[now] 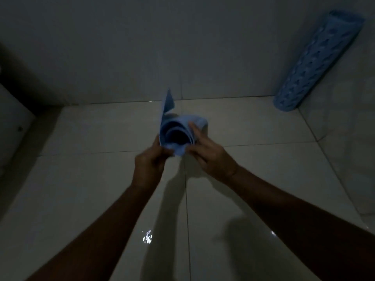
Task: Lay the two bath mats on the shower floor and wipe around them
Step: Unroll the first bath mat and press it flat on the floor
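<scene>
A rolled light-blue bath mat [176, 132] is held up in front of me over the tiled shower floor [101, 189], its open end facing me and one loose corner sticking up. My left hand [149, 165] grips its lower left edge. My right hand [207, 154] holds its right side with fingers on the outer layers. A second blue bath mat [318, 59], rolled and patterned with holes, stands tilted in the far right corner against the wall.
The room is dim. Pale tiled walls [142, 47] close the back and right sides. A white fixture [12, 122] juts in at the left edge. Bright glints [147, 237] show on the glossy floor near me.
</scene>
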